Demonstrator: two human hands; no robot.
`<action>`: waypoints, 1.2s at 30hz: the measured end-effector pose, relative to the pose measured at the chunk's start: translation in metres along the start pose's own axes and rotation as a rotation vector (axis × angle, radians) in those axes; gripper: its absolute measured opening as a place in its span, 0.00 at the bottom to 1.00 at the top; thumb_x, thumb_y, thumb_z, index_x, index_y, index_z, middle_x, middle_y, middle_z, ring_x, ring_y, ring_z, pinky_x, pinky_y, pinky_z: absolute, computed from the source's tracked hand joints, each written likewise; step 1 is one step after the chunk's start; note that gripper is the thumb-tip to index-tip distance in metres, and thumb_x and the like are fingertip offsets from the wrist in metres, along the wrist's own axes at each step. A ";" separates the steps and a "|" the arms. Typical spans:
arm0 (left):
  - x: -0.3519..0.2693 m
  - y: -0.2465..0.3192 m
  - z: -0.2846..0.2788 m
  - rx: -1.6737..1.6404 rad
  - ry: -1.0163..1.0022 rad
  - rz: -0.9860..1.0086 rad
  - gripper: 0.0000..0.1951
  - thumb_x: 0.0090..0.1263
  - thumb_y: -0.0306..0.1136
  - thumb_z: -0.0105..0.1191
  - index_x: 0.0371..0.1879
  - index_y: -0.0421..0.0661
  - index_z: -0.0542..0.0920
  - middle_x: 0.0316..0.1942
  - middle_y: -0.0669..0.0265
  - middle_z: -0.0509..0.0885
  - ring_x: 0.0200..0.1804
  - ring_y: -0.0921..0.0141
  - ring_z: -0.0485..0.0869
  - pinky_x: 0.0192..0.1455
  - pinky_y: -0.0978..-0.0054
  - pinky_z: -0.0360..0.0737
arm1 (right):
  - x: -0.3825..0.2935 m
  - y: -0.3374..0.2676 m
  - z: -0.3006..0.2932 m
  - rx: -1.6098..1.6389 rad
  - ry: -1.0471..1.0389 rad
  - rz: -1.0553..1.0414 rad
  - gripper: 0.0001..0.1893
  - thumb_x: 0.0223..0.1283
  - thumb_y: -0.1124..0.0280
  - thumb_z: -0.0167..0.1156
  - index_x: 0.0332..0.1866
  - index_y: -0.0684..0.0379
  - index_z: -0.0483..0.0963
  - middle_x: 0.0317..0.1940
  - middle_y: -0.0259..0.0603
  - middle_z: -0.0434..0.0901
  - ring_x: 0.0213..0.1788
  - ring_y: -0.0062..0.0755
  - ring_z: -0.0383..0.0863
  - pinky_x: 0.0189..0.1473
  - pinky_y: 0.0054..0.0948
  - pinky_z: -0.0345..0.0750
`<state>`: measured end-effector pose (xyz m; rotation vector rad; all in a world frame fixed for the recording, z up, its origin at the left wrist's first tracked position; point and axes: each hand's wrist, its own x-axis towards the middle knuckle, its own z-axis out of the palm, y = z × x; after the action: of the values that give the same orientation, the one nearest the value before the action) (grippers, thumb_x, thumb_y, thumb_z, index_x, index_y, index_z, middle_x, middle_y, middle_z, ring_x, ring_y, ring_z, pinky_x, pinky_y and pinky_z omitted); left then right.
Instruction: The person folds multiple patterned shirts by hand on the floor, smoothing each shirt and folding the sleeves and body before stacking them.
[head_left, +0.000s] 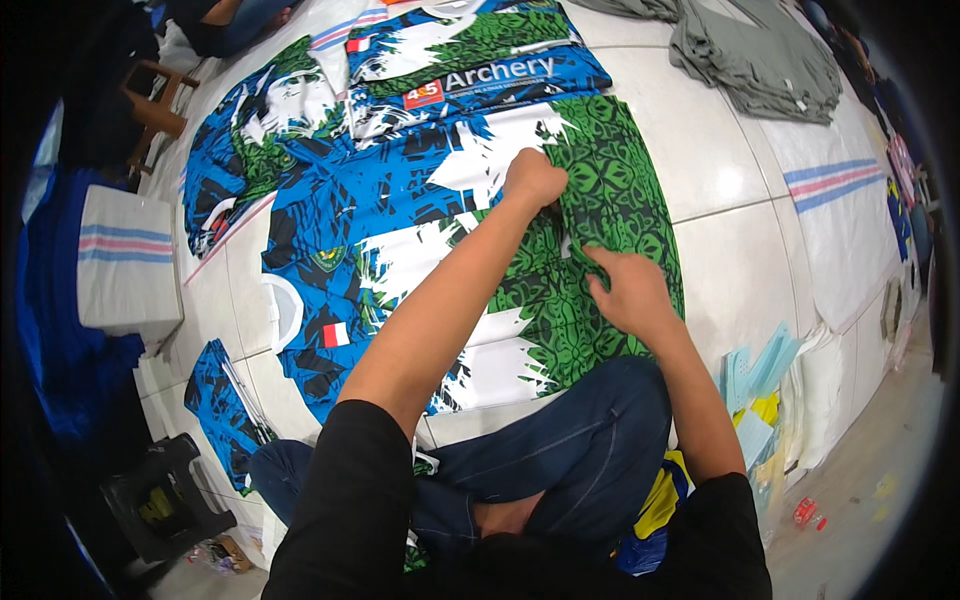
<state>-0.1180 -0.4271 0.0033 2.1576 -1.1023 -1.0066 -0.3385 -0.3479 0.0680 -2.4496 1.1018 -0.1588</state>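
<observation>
A blue, white and green patterned jersey (420, 277) lies spread on the tiled floor before my crossed legs, its white collar to the left. My left hand (535, 178), fingers curled down, is at the edge of the jersey's green part; whether it pinches the cloth is hidden. My right hand (627, 289) rests on the green cloth nearer to me, index finger and thumb apart, nothing gripped. Between the hands the cloth has a dark fold with a small white tag. Above lies a folded jersey (480, 75) bearing the word Archery, with another patterned jersey (262, 135) at its left.
Grey garments (757, 60) are piled at the upper right, near a white striped sack (840, 187). Pale blue packets (761, 367) lie at the right. At the left stand a white striped bundle (127, 255), a wooden stool (157, 105) and a black stool (161, 495). Another person sits at the top left.
</observation>
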 end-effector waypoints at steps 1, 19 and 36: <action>-0.003 -0.002 -0.005 -0.012 -0.025 -0.004 0.06 0.53 0.29 0.56 0.20 0.40 0.83 0.29 0.49 0.88 0.33 0.56 0.88 0.42 0.61 0.83 | 0.001 -0.003 0.002 -0.011 -0.012 -0.002 0.19 0.60 0.69 0.64 0.57 0.57 0.80 0.29 0.55 0.84 0.35 0.57 0.84 0.42 0.48 0.79; -0.056 -0.032 0.001 0.460 0.283 0.739 0.30 0.70 0.49 0.60 0.67 0.47 0.72 0.74 0.50 0.65 0.76 0.49 0.62 0.73 0.48 0.62 | -0.003 -0.018 0.031 0.024 -0.114 0.012 0.32 0.57 0.58 0.70 0.64 0.62 0.73 0.25 0.45 0.82 0.31 0.49 0.83 0.36 0.45 0.78; -0.051 -0.014 0.001 0.418 0.098 0.387 0.26 0.71 0.55 0.55 0.42 0.38 0.83 0.37 0.49 0.87 0.44 0.49 0.86 0.47 0.53 0.82 | 0.006 0.027 0.030 0.249 -0.228 0.472 0.31 0.55 0.63 0.71 0.62 0.64 0.71 0.39 0.55 0.84 0.47 0.55 0.85 0.49 0.47 0.79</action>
<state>-0.1329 -0.3771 0.0121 2.1433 -1.7167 -0.5235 -0.3441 -0.3578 0.0291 -1.8795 1.4210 0.1212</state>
